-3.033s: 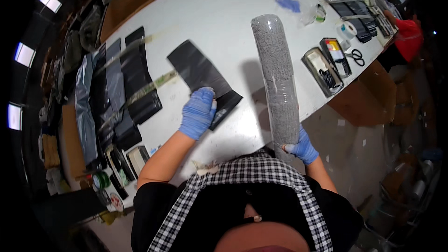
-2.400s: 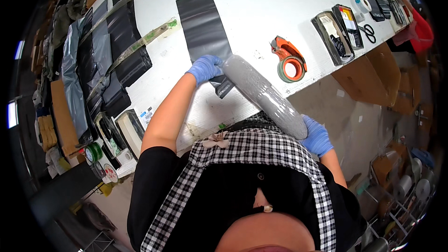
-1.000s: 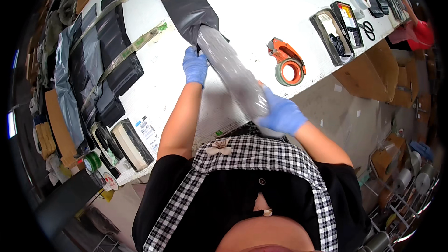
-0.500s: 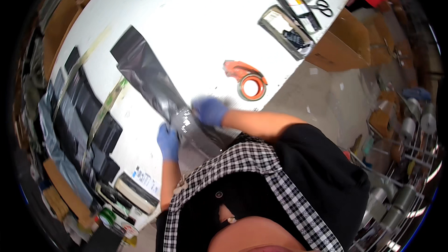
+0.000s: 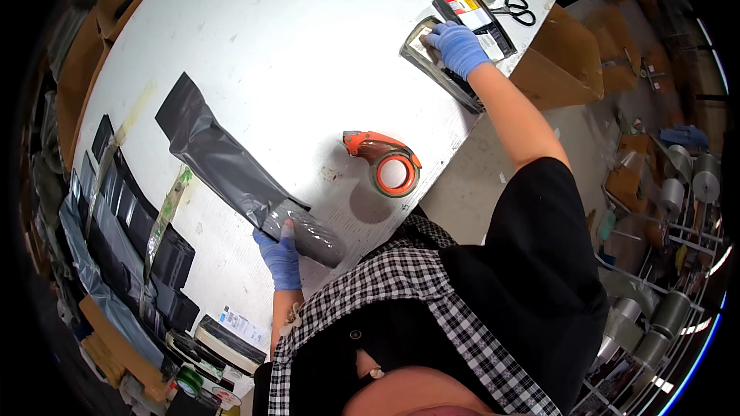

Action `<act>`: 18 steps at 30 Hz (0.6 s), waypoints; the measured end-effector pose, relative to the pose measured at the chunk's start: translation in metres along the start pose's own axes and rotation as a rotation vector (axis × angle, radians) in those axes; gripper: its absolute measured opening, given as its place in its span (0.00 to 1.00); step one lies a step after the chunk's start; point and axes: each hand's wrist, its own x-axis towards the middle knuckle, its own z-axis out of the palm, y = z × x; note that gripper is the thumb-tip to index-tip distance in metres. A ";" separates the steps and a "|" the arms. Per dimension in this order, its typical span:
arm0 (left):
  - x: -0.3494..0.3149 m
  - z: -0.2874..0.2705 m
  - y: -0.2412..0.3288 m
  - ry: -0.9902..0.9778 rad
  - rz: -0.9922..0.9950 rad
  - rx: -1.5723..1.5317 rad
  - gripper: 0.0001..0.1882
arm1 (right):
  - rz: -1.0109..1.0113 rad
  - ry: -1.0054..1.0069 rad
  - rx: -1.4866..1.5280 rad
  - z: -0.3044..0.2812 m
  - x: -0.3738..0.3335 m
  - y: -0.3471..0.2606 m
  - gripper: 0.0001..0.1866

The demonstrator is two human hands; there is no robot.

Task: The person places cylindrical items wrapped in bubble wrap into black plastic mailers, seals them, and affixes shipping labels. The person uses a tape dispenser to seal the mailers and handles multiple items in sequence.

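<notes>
A long dark grey plastic mailing bag [image 5: 231, 169] lies slantwise on the white table, its near end folded over and covered with shiny clear wrap or tape. My left hand [image 5: 278, 256], in a blue glove, grips that near end at its left edge, thumb on top. Away at the far right, my gloved right hand [image 5: 460, 48] reaches over a narrow open tray [image 5: 420, 50]; its fingers are stretched a little apart, tips at the pale papers inside. Between the hands sits an orange tape dispenser [image 5: 381, 158] with a tape roll.
Beside the tray are a second black tray [image 5: 501, 42] and black scissors [image 5: 518, 10]. Several dark packages [image 5: 146, 200] lie strapped along the left edge. A cardboard box [image 5: 559, 54] stands beyond the right edge. Wire shelving [image 5: 663, 293] with rolls is at the right.
My right hand has left the bag and moved far right to the tray. The bag's near end now lies folded over, and my left hand still holds it.
</notes>
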 end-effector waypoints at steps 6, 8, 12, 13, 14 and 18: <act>0.006 0.005 -0.004 0.063 0.053 -0.012 0.33 | -0.134 -0.126 0.011 -0.003 0.017 0.010 0.07; 0.007 0.005 -0.005 0.053 0.046 -0.041 0.33 | -0.074 -0.116 0.006 -0.012 0.015 0.008 0.07; 0.008 0.007 -0.002 0.030 0.070 -0.011 0.33 | -0.010 -0.154 0.101 -0.006 0.014 0.022 0.10; 0.007 0.008 0.004 0.016 0.089 0.007 0.31 | -0.027 -0.139 0.170 -0.002 0.013 0.029 0.11; 0.008 0.002 -0.004 0.007 0.073 0.017 0.30 | -0.004 -0.142 0.387 -0.005 0.011 0.030 0.09; 0.011 -0.032 -0.018 -0.032 -0.091 -0.009 0.26 | 0.065 0.361 0.486 -0.034 -0.014 0.008 0.08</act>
